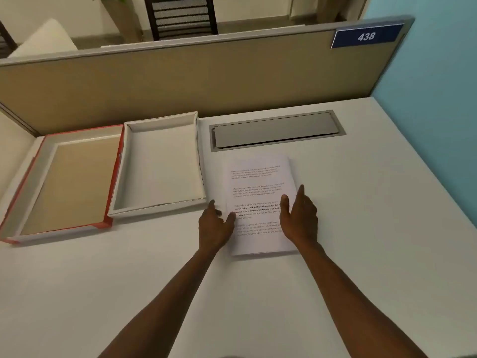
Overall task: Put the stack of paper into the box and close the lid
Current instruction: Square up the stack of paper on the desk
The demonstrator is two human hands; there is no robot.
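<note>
A stack of printed white paper (258, 187) lies flat on the white desk (374, 228), right of centre. My left hand (215, 224) rests at the stack's left edge, fingers spread, thumb touching the top sheet. My right hand (299, 215) rests on the stack's right side, fingers straight and apart. Neither hand is closed around the paper. Left of the stack stands an empty white box (124, 182) with its inside showing. Beside that, further left, the red-edged lid (28, 182) lies upside down, brown inside.
A beige partition (180, 81) runs along the desk's back edge, bearing a blue sign marked 438 (366, 36). A grey cable-hatch cover (276, 131) is set into the desk behind the paper. A blue wall (438, 99) bounds the right side.
</note>
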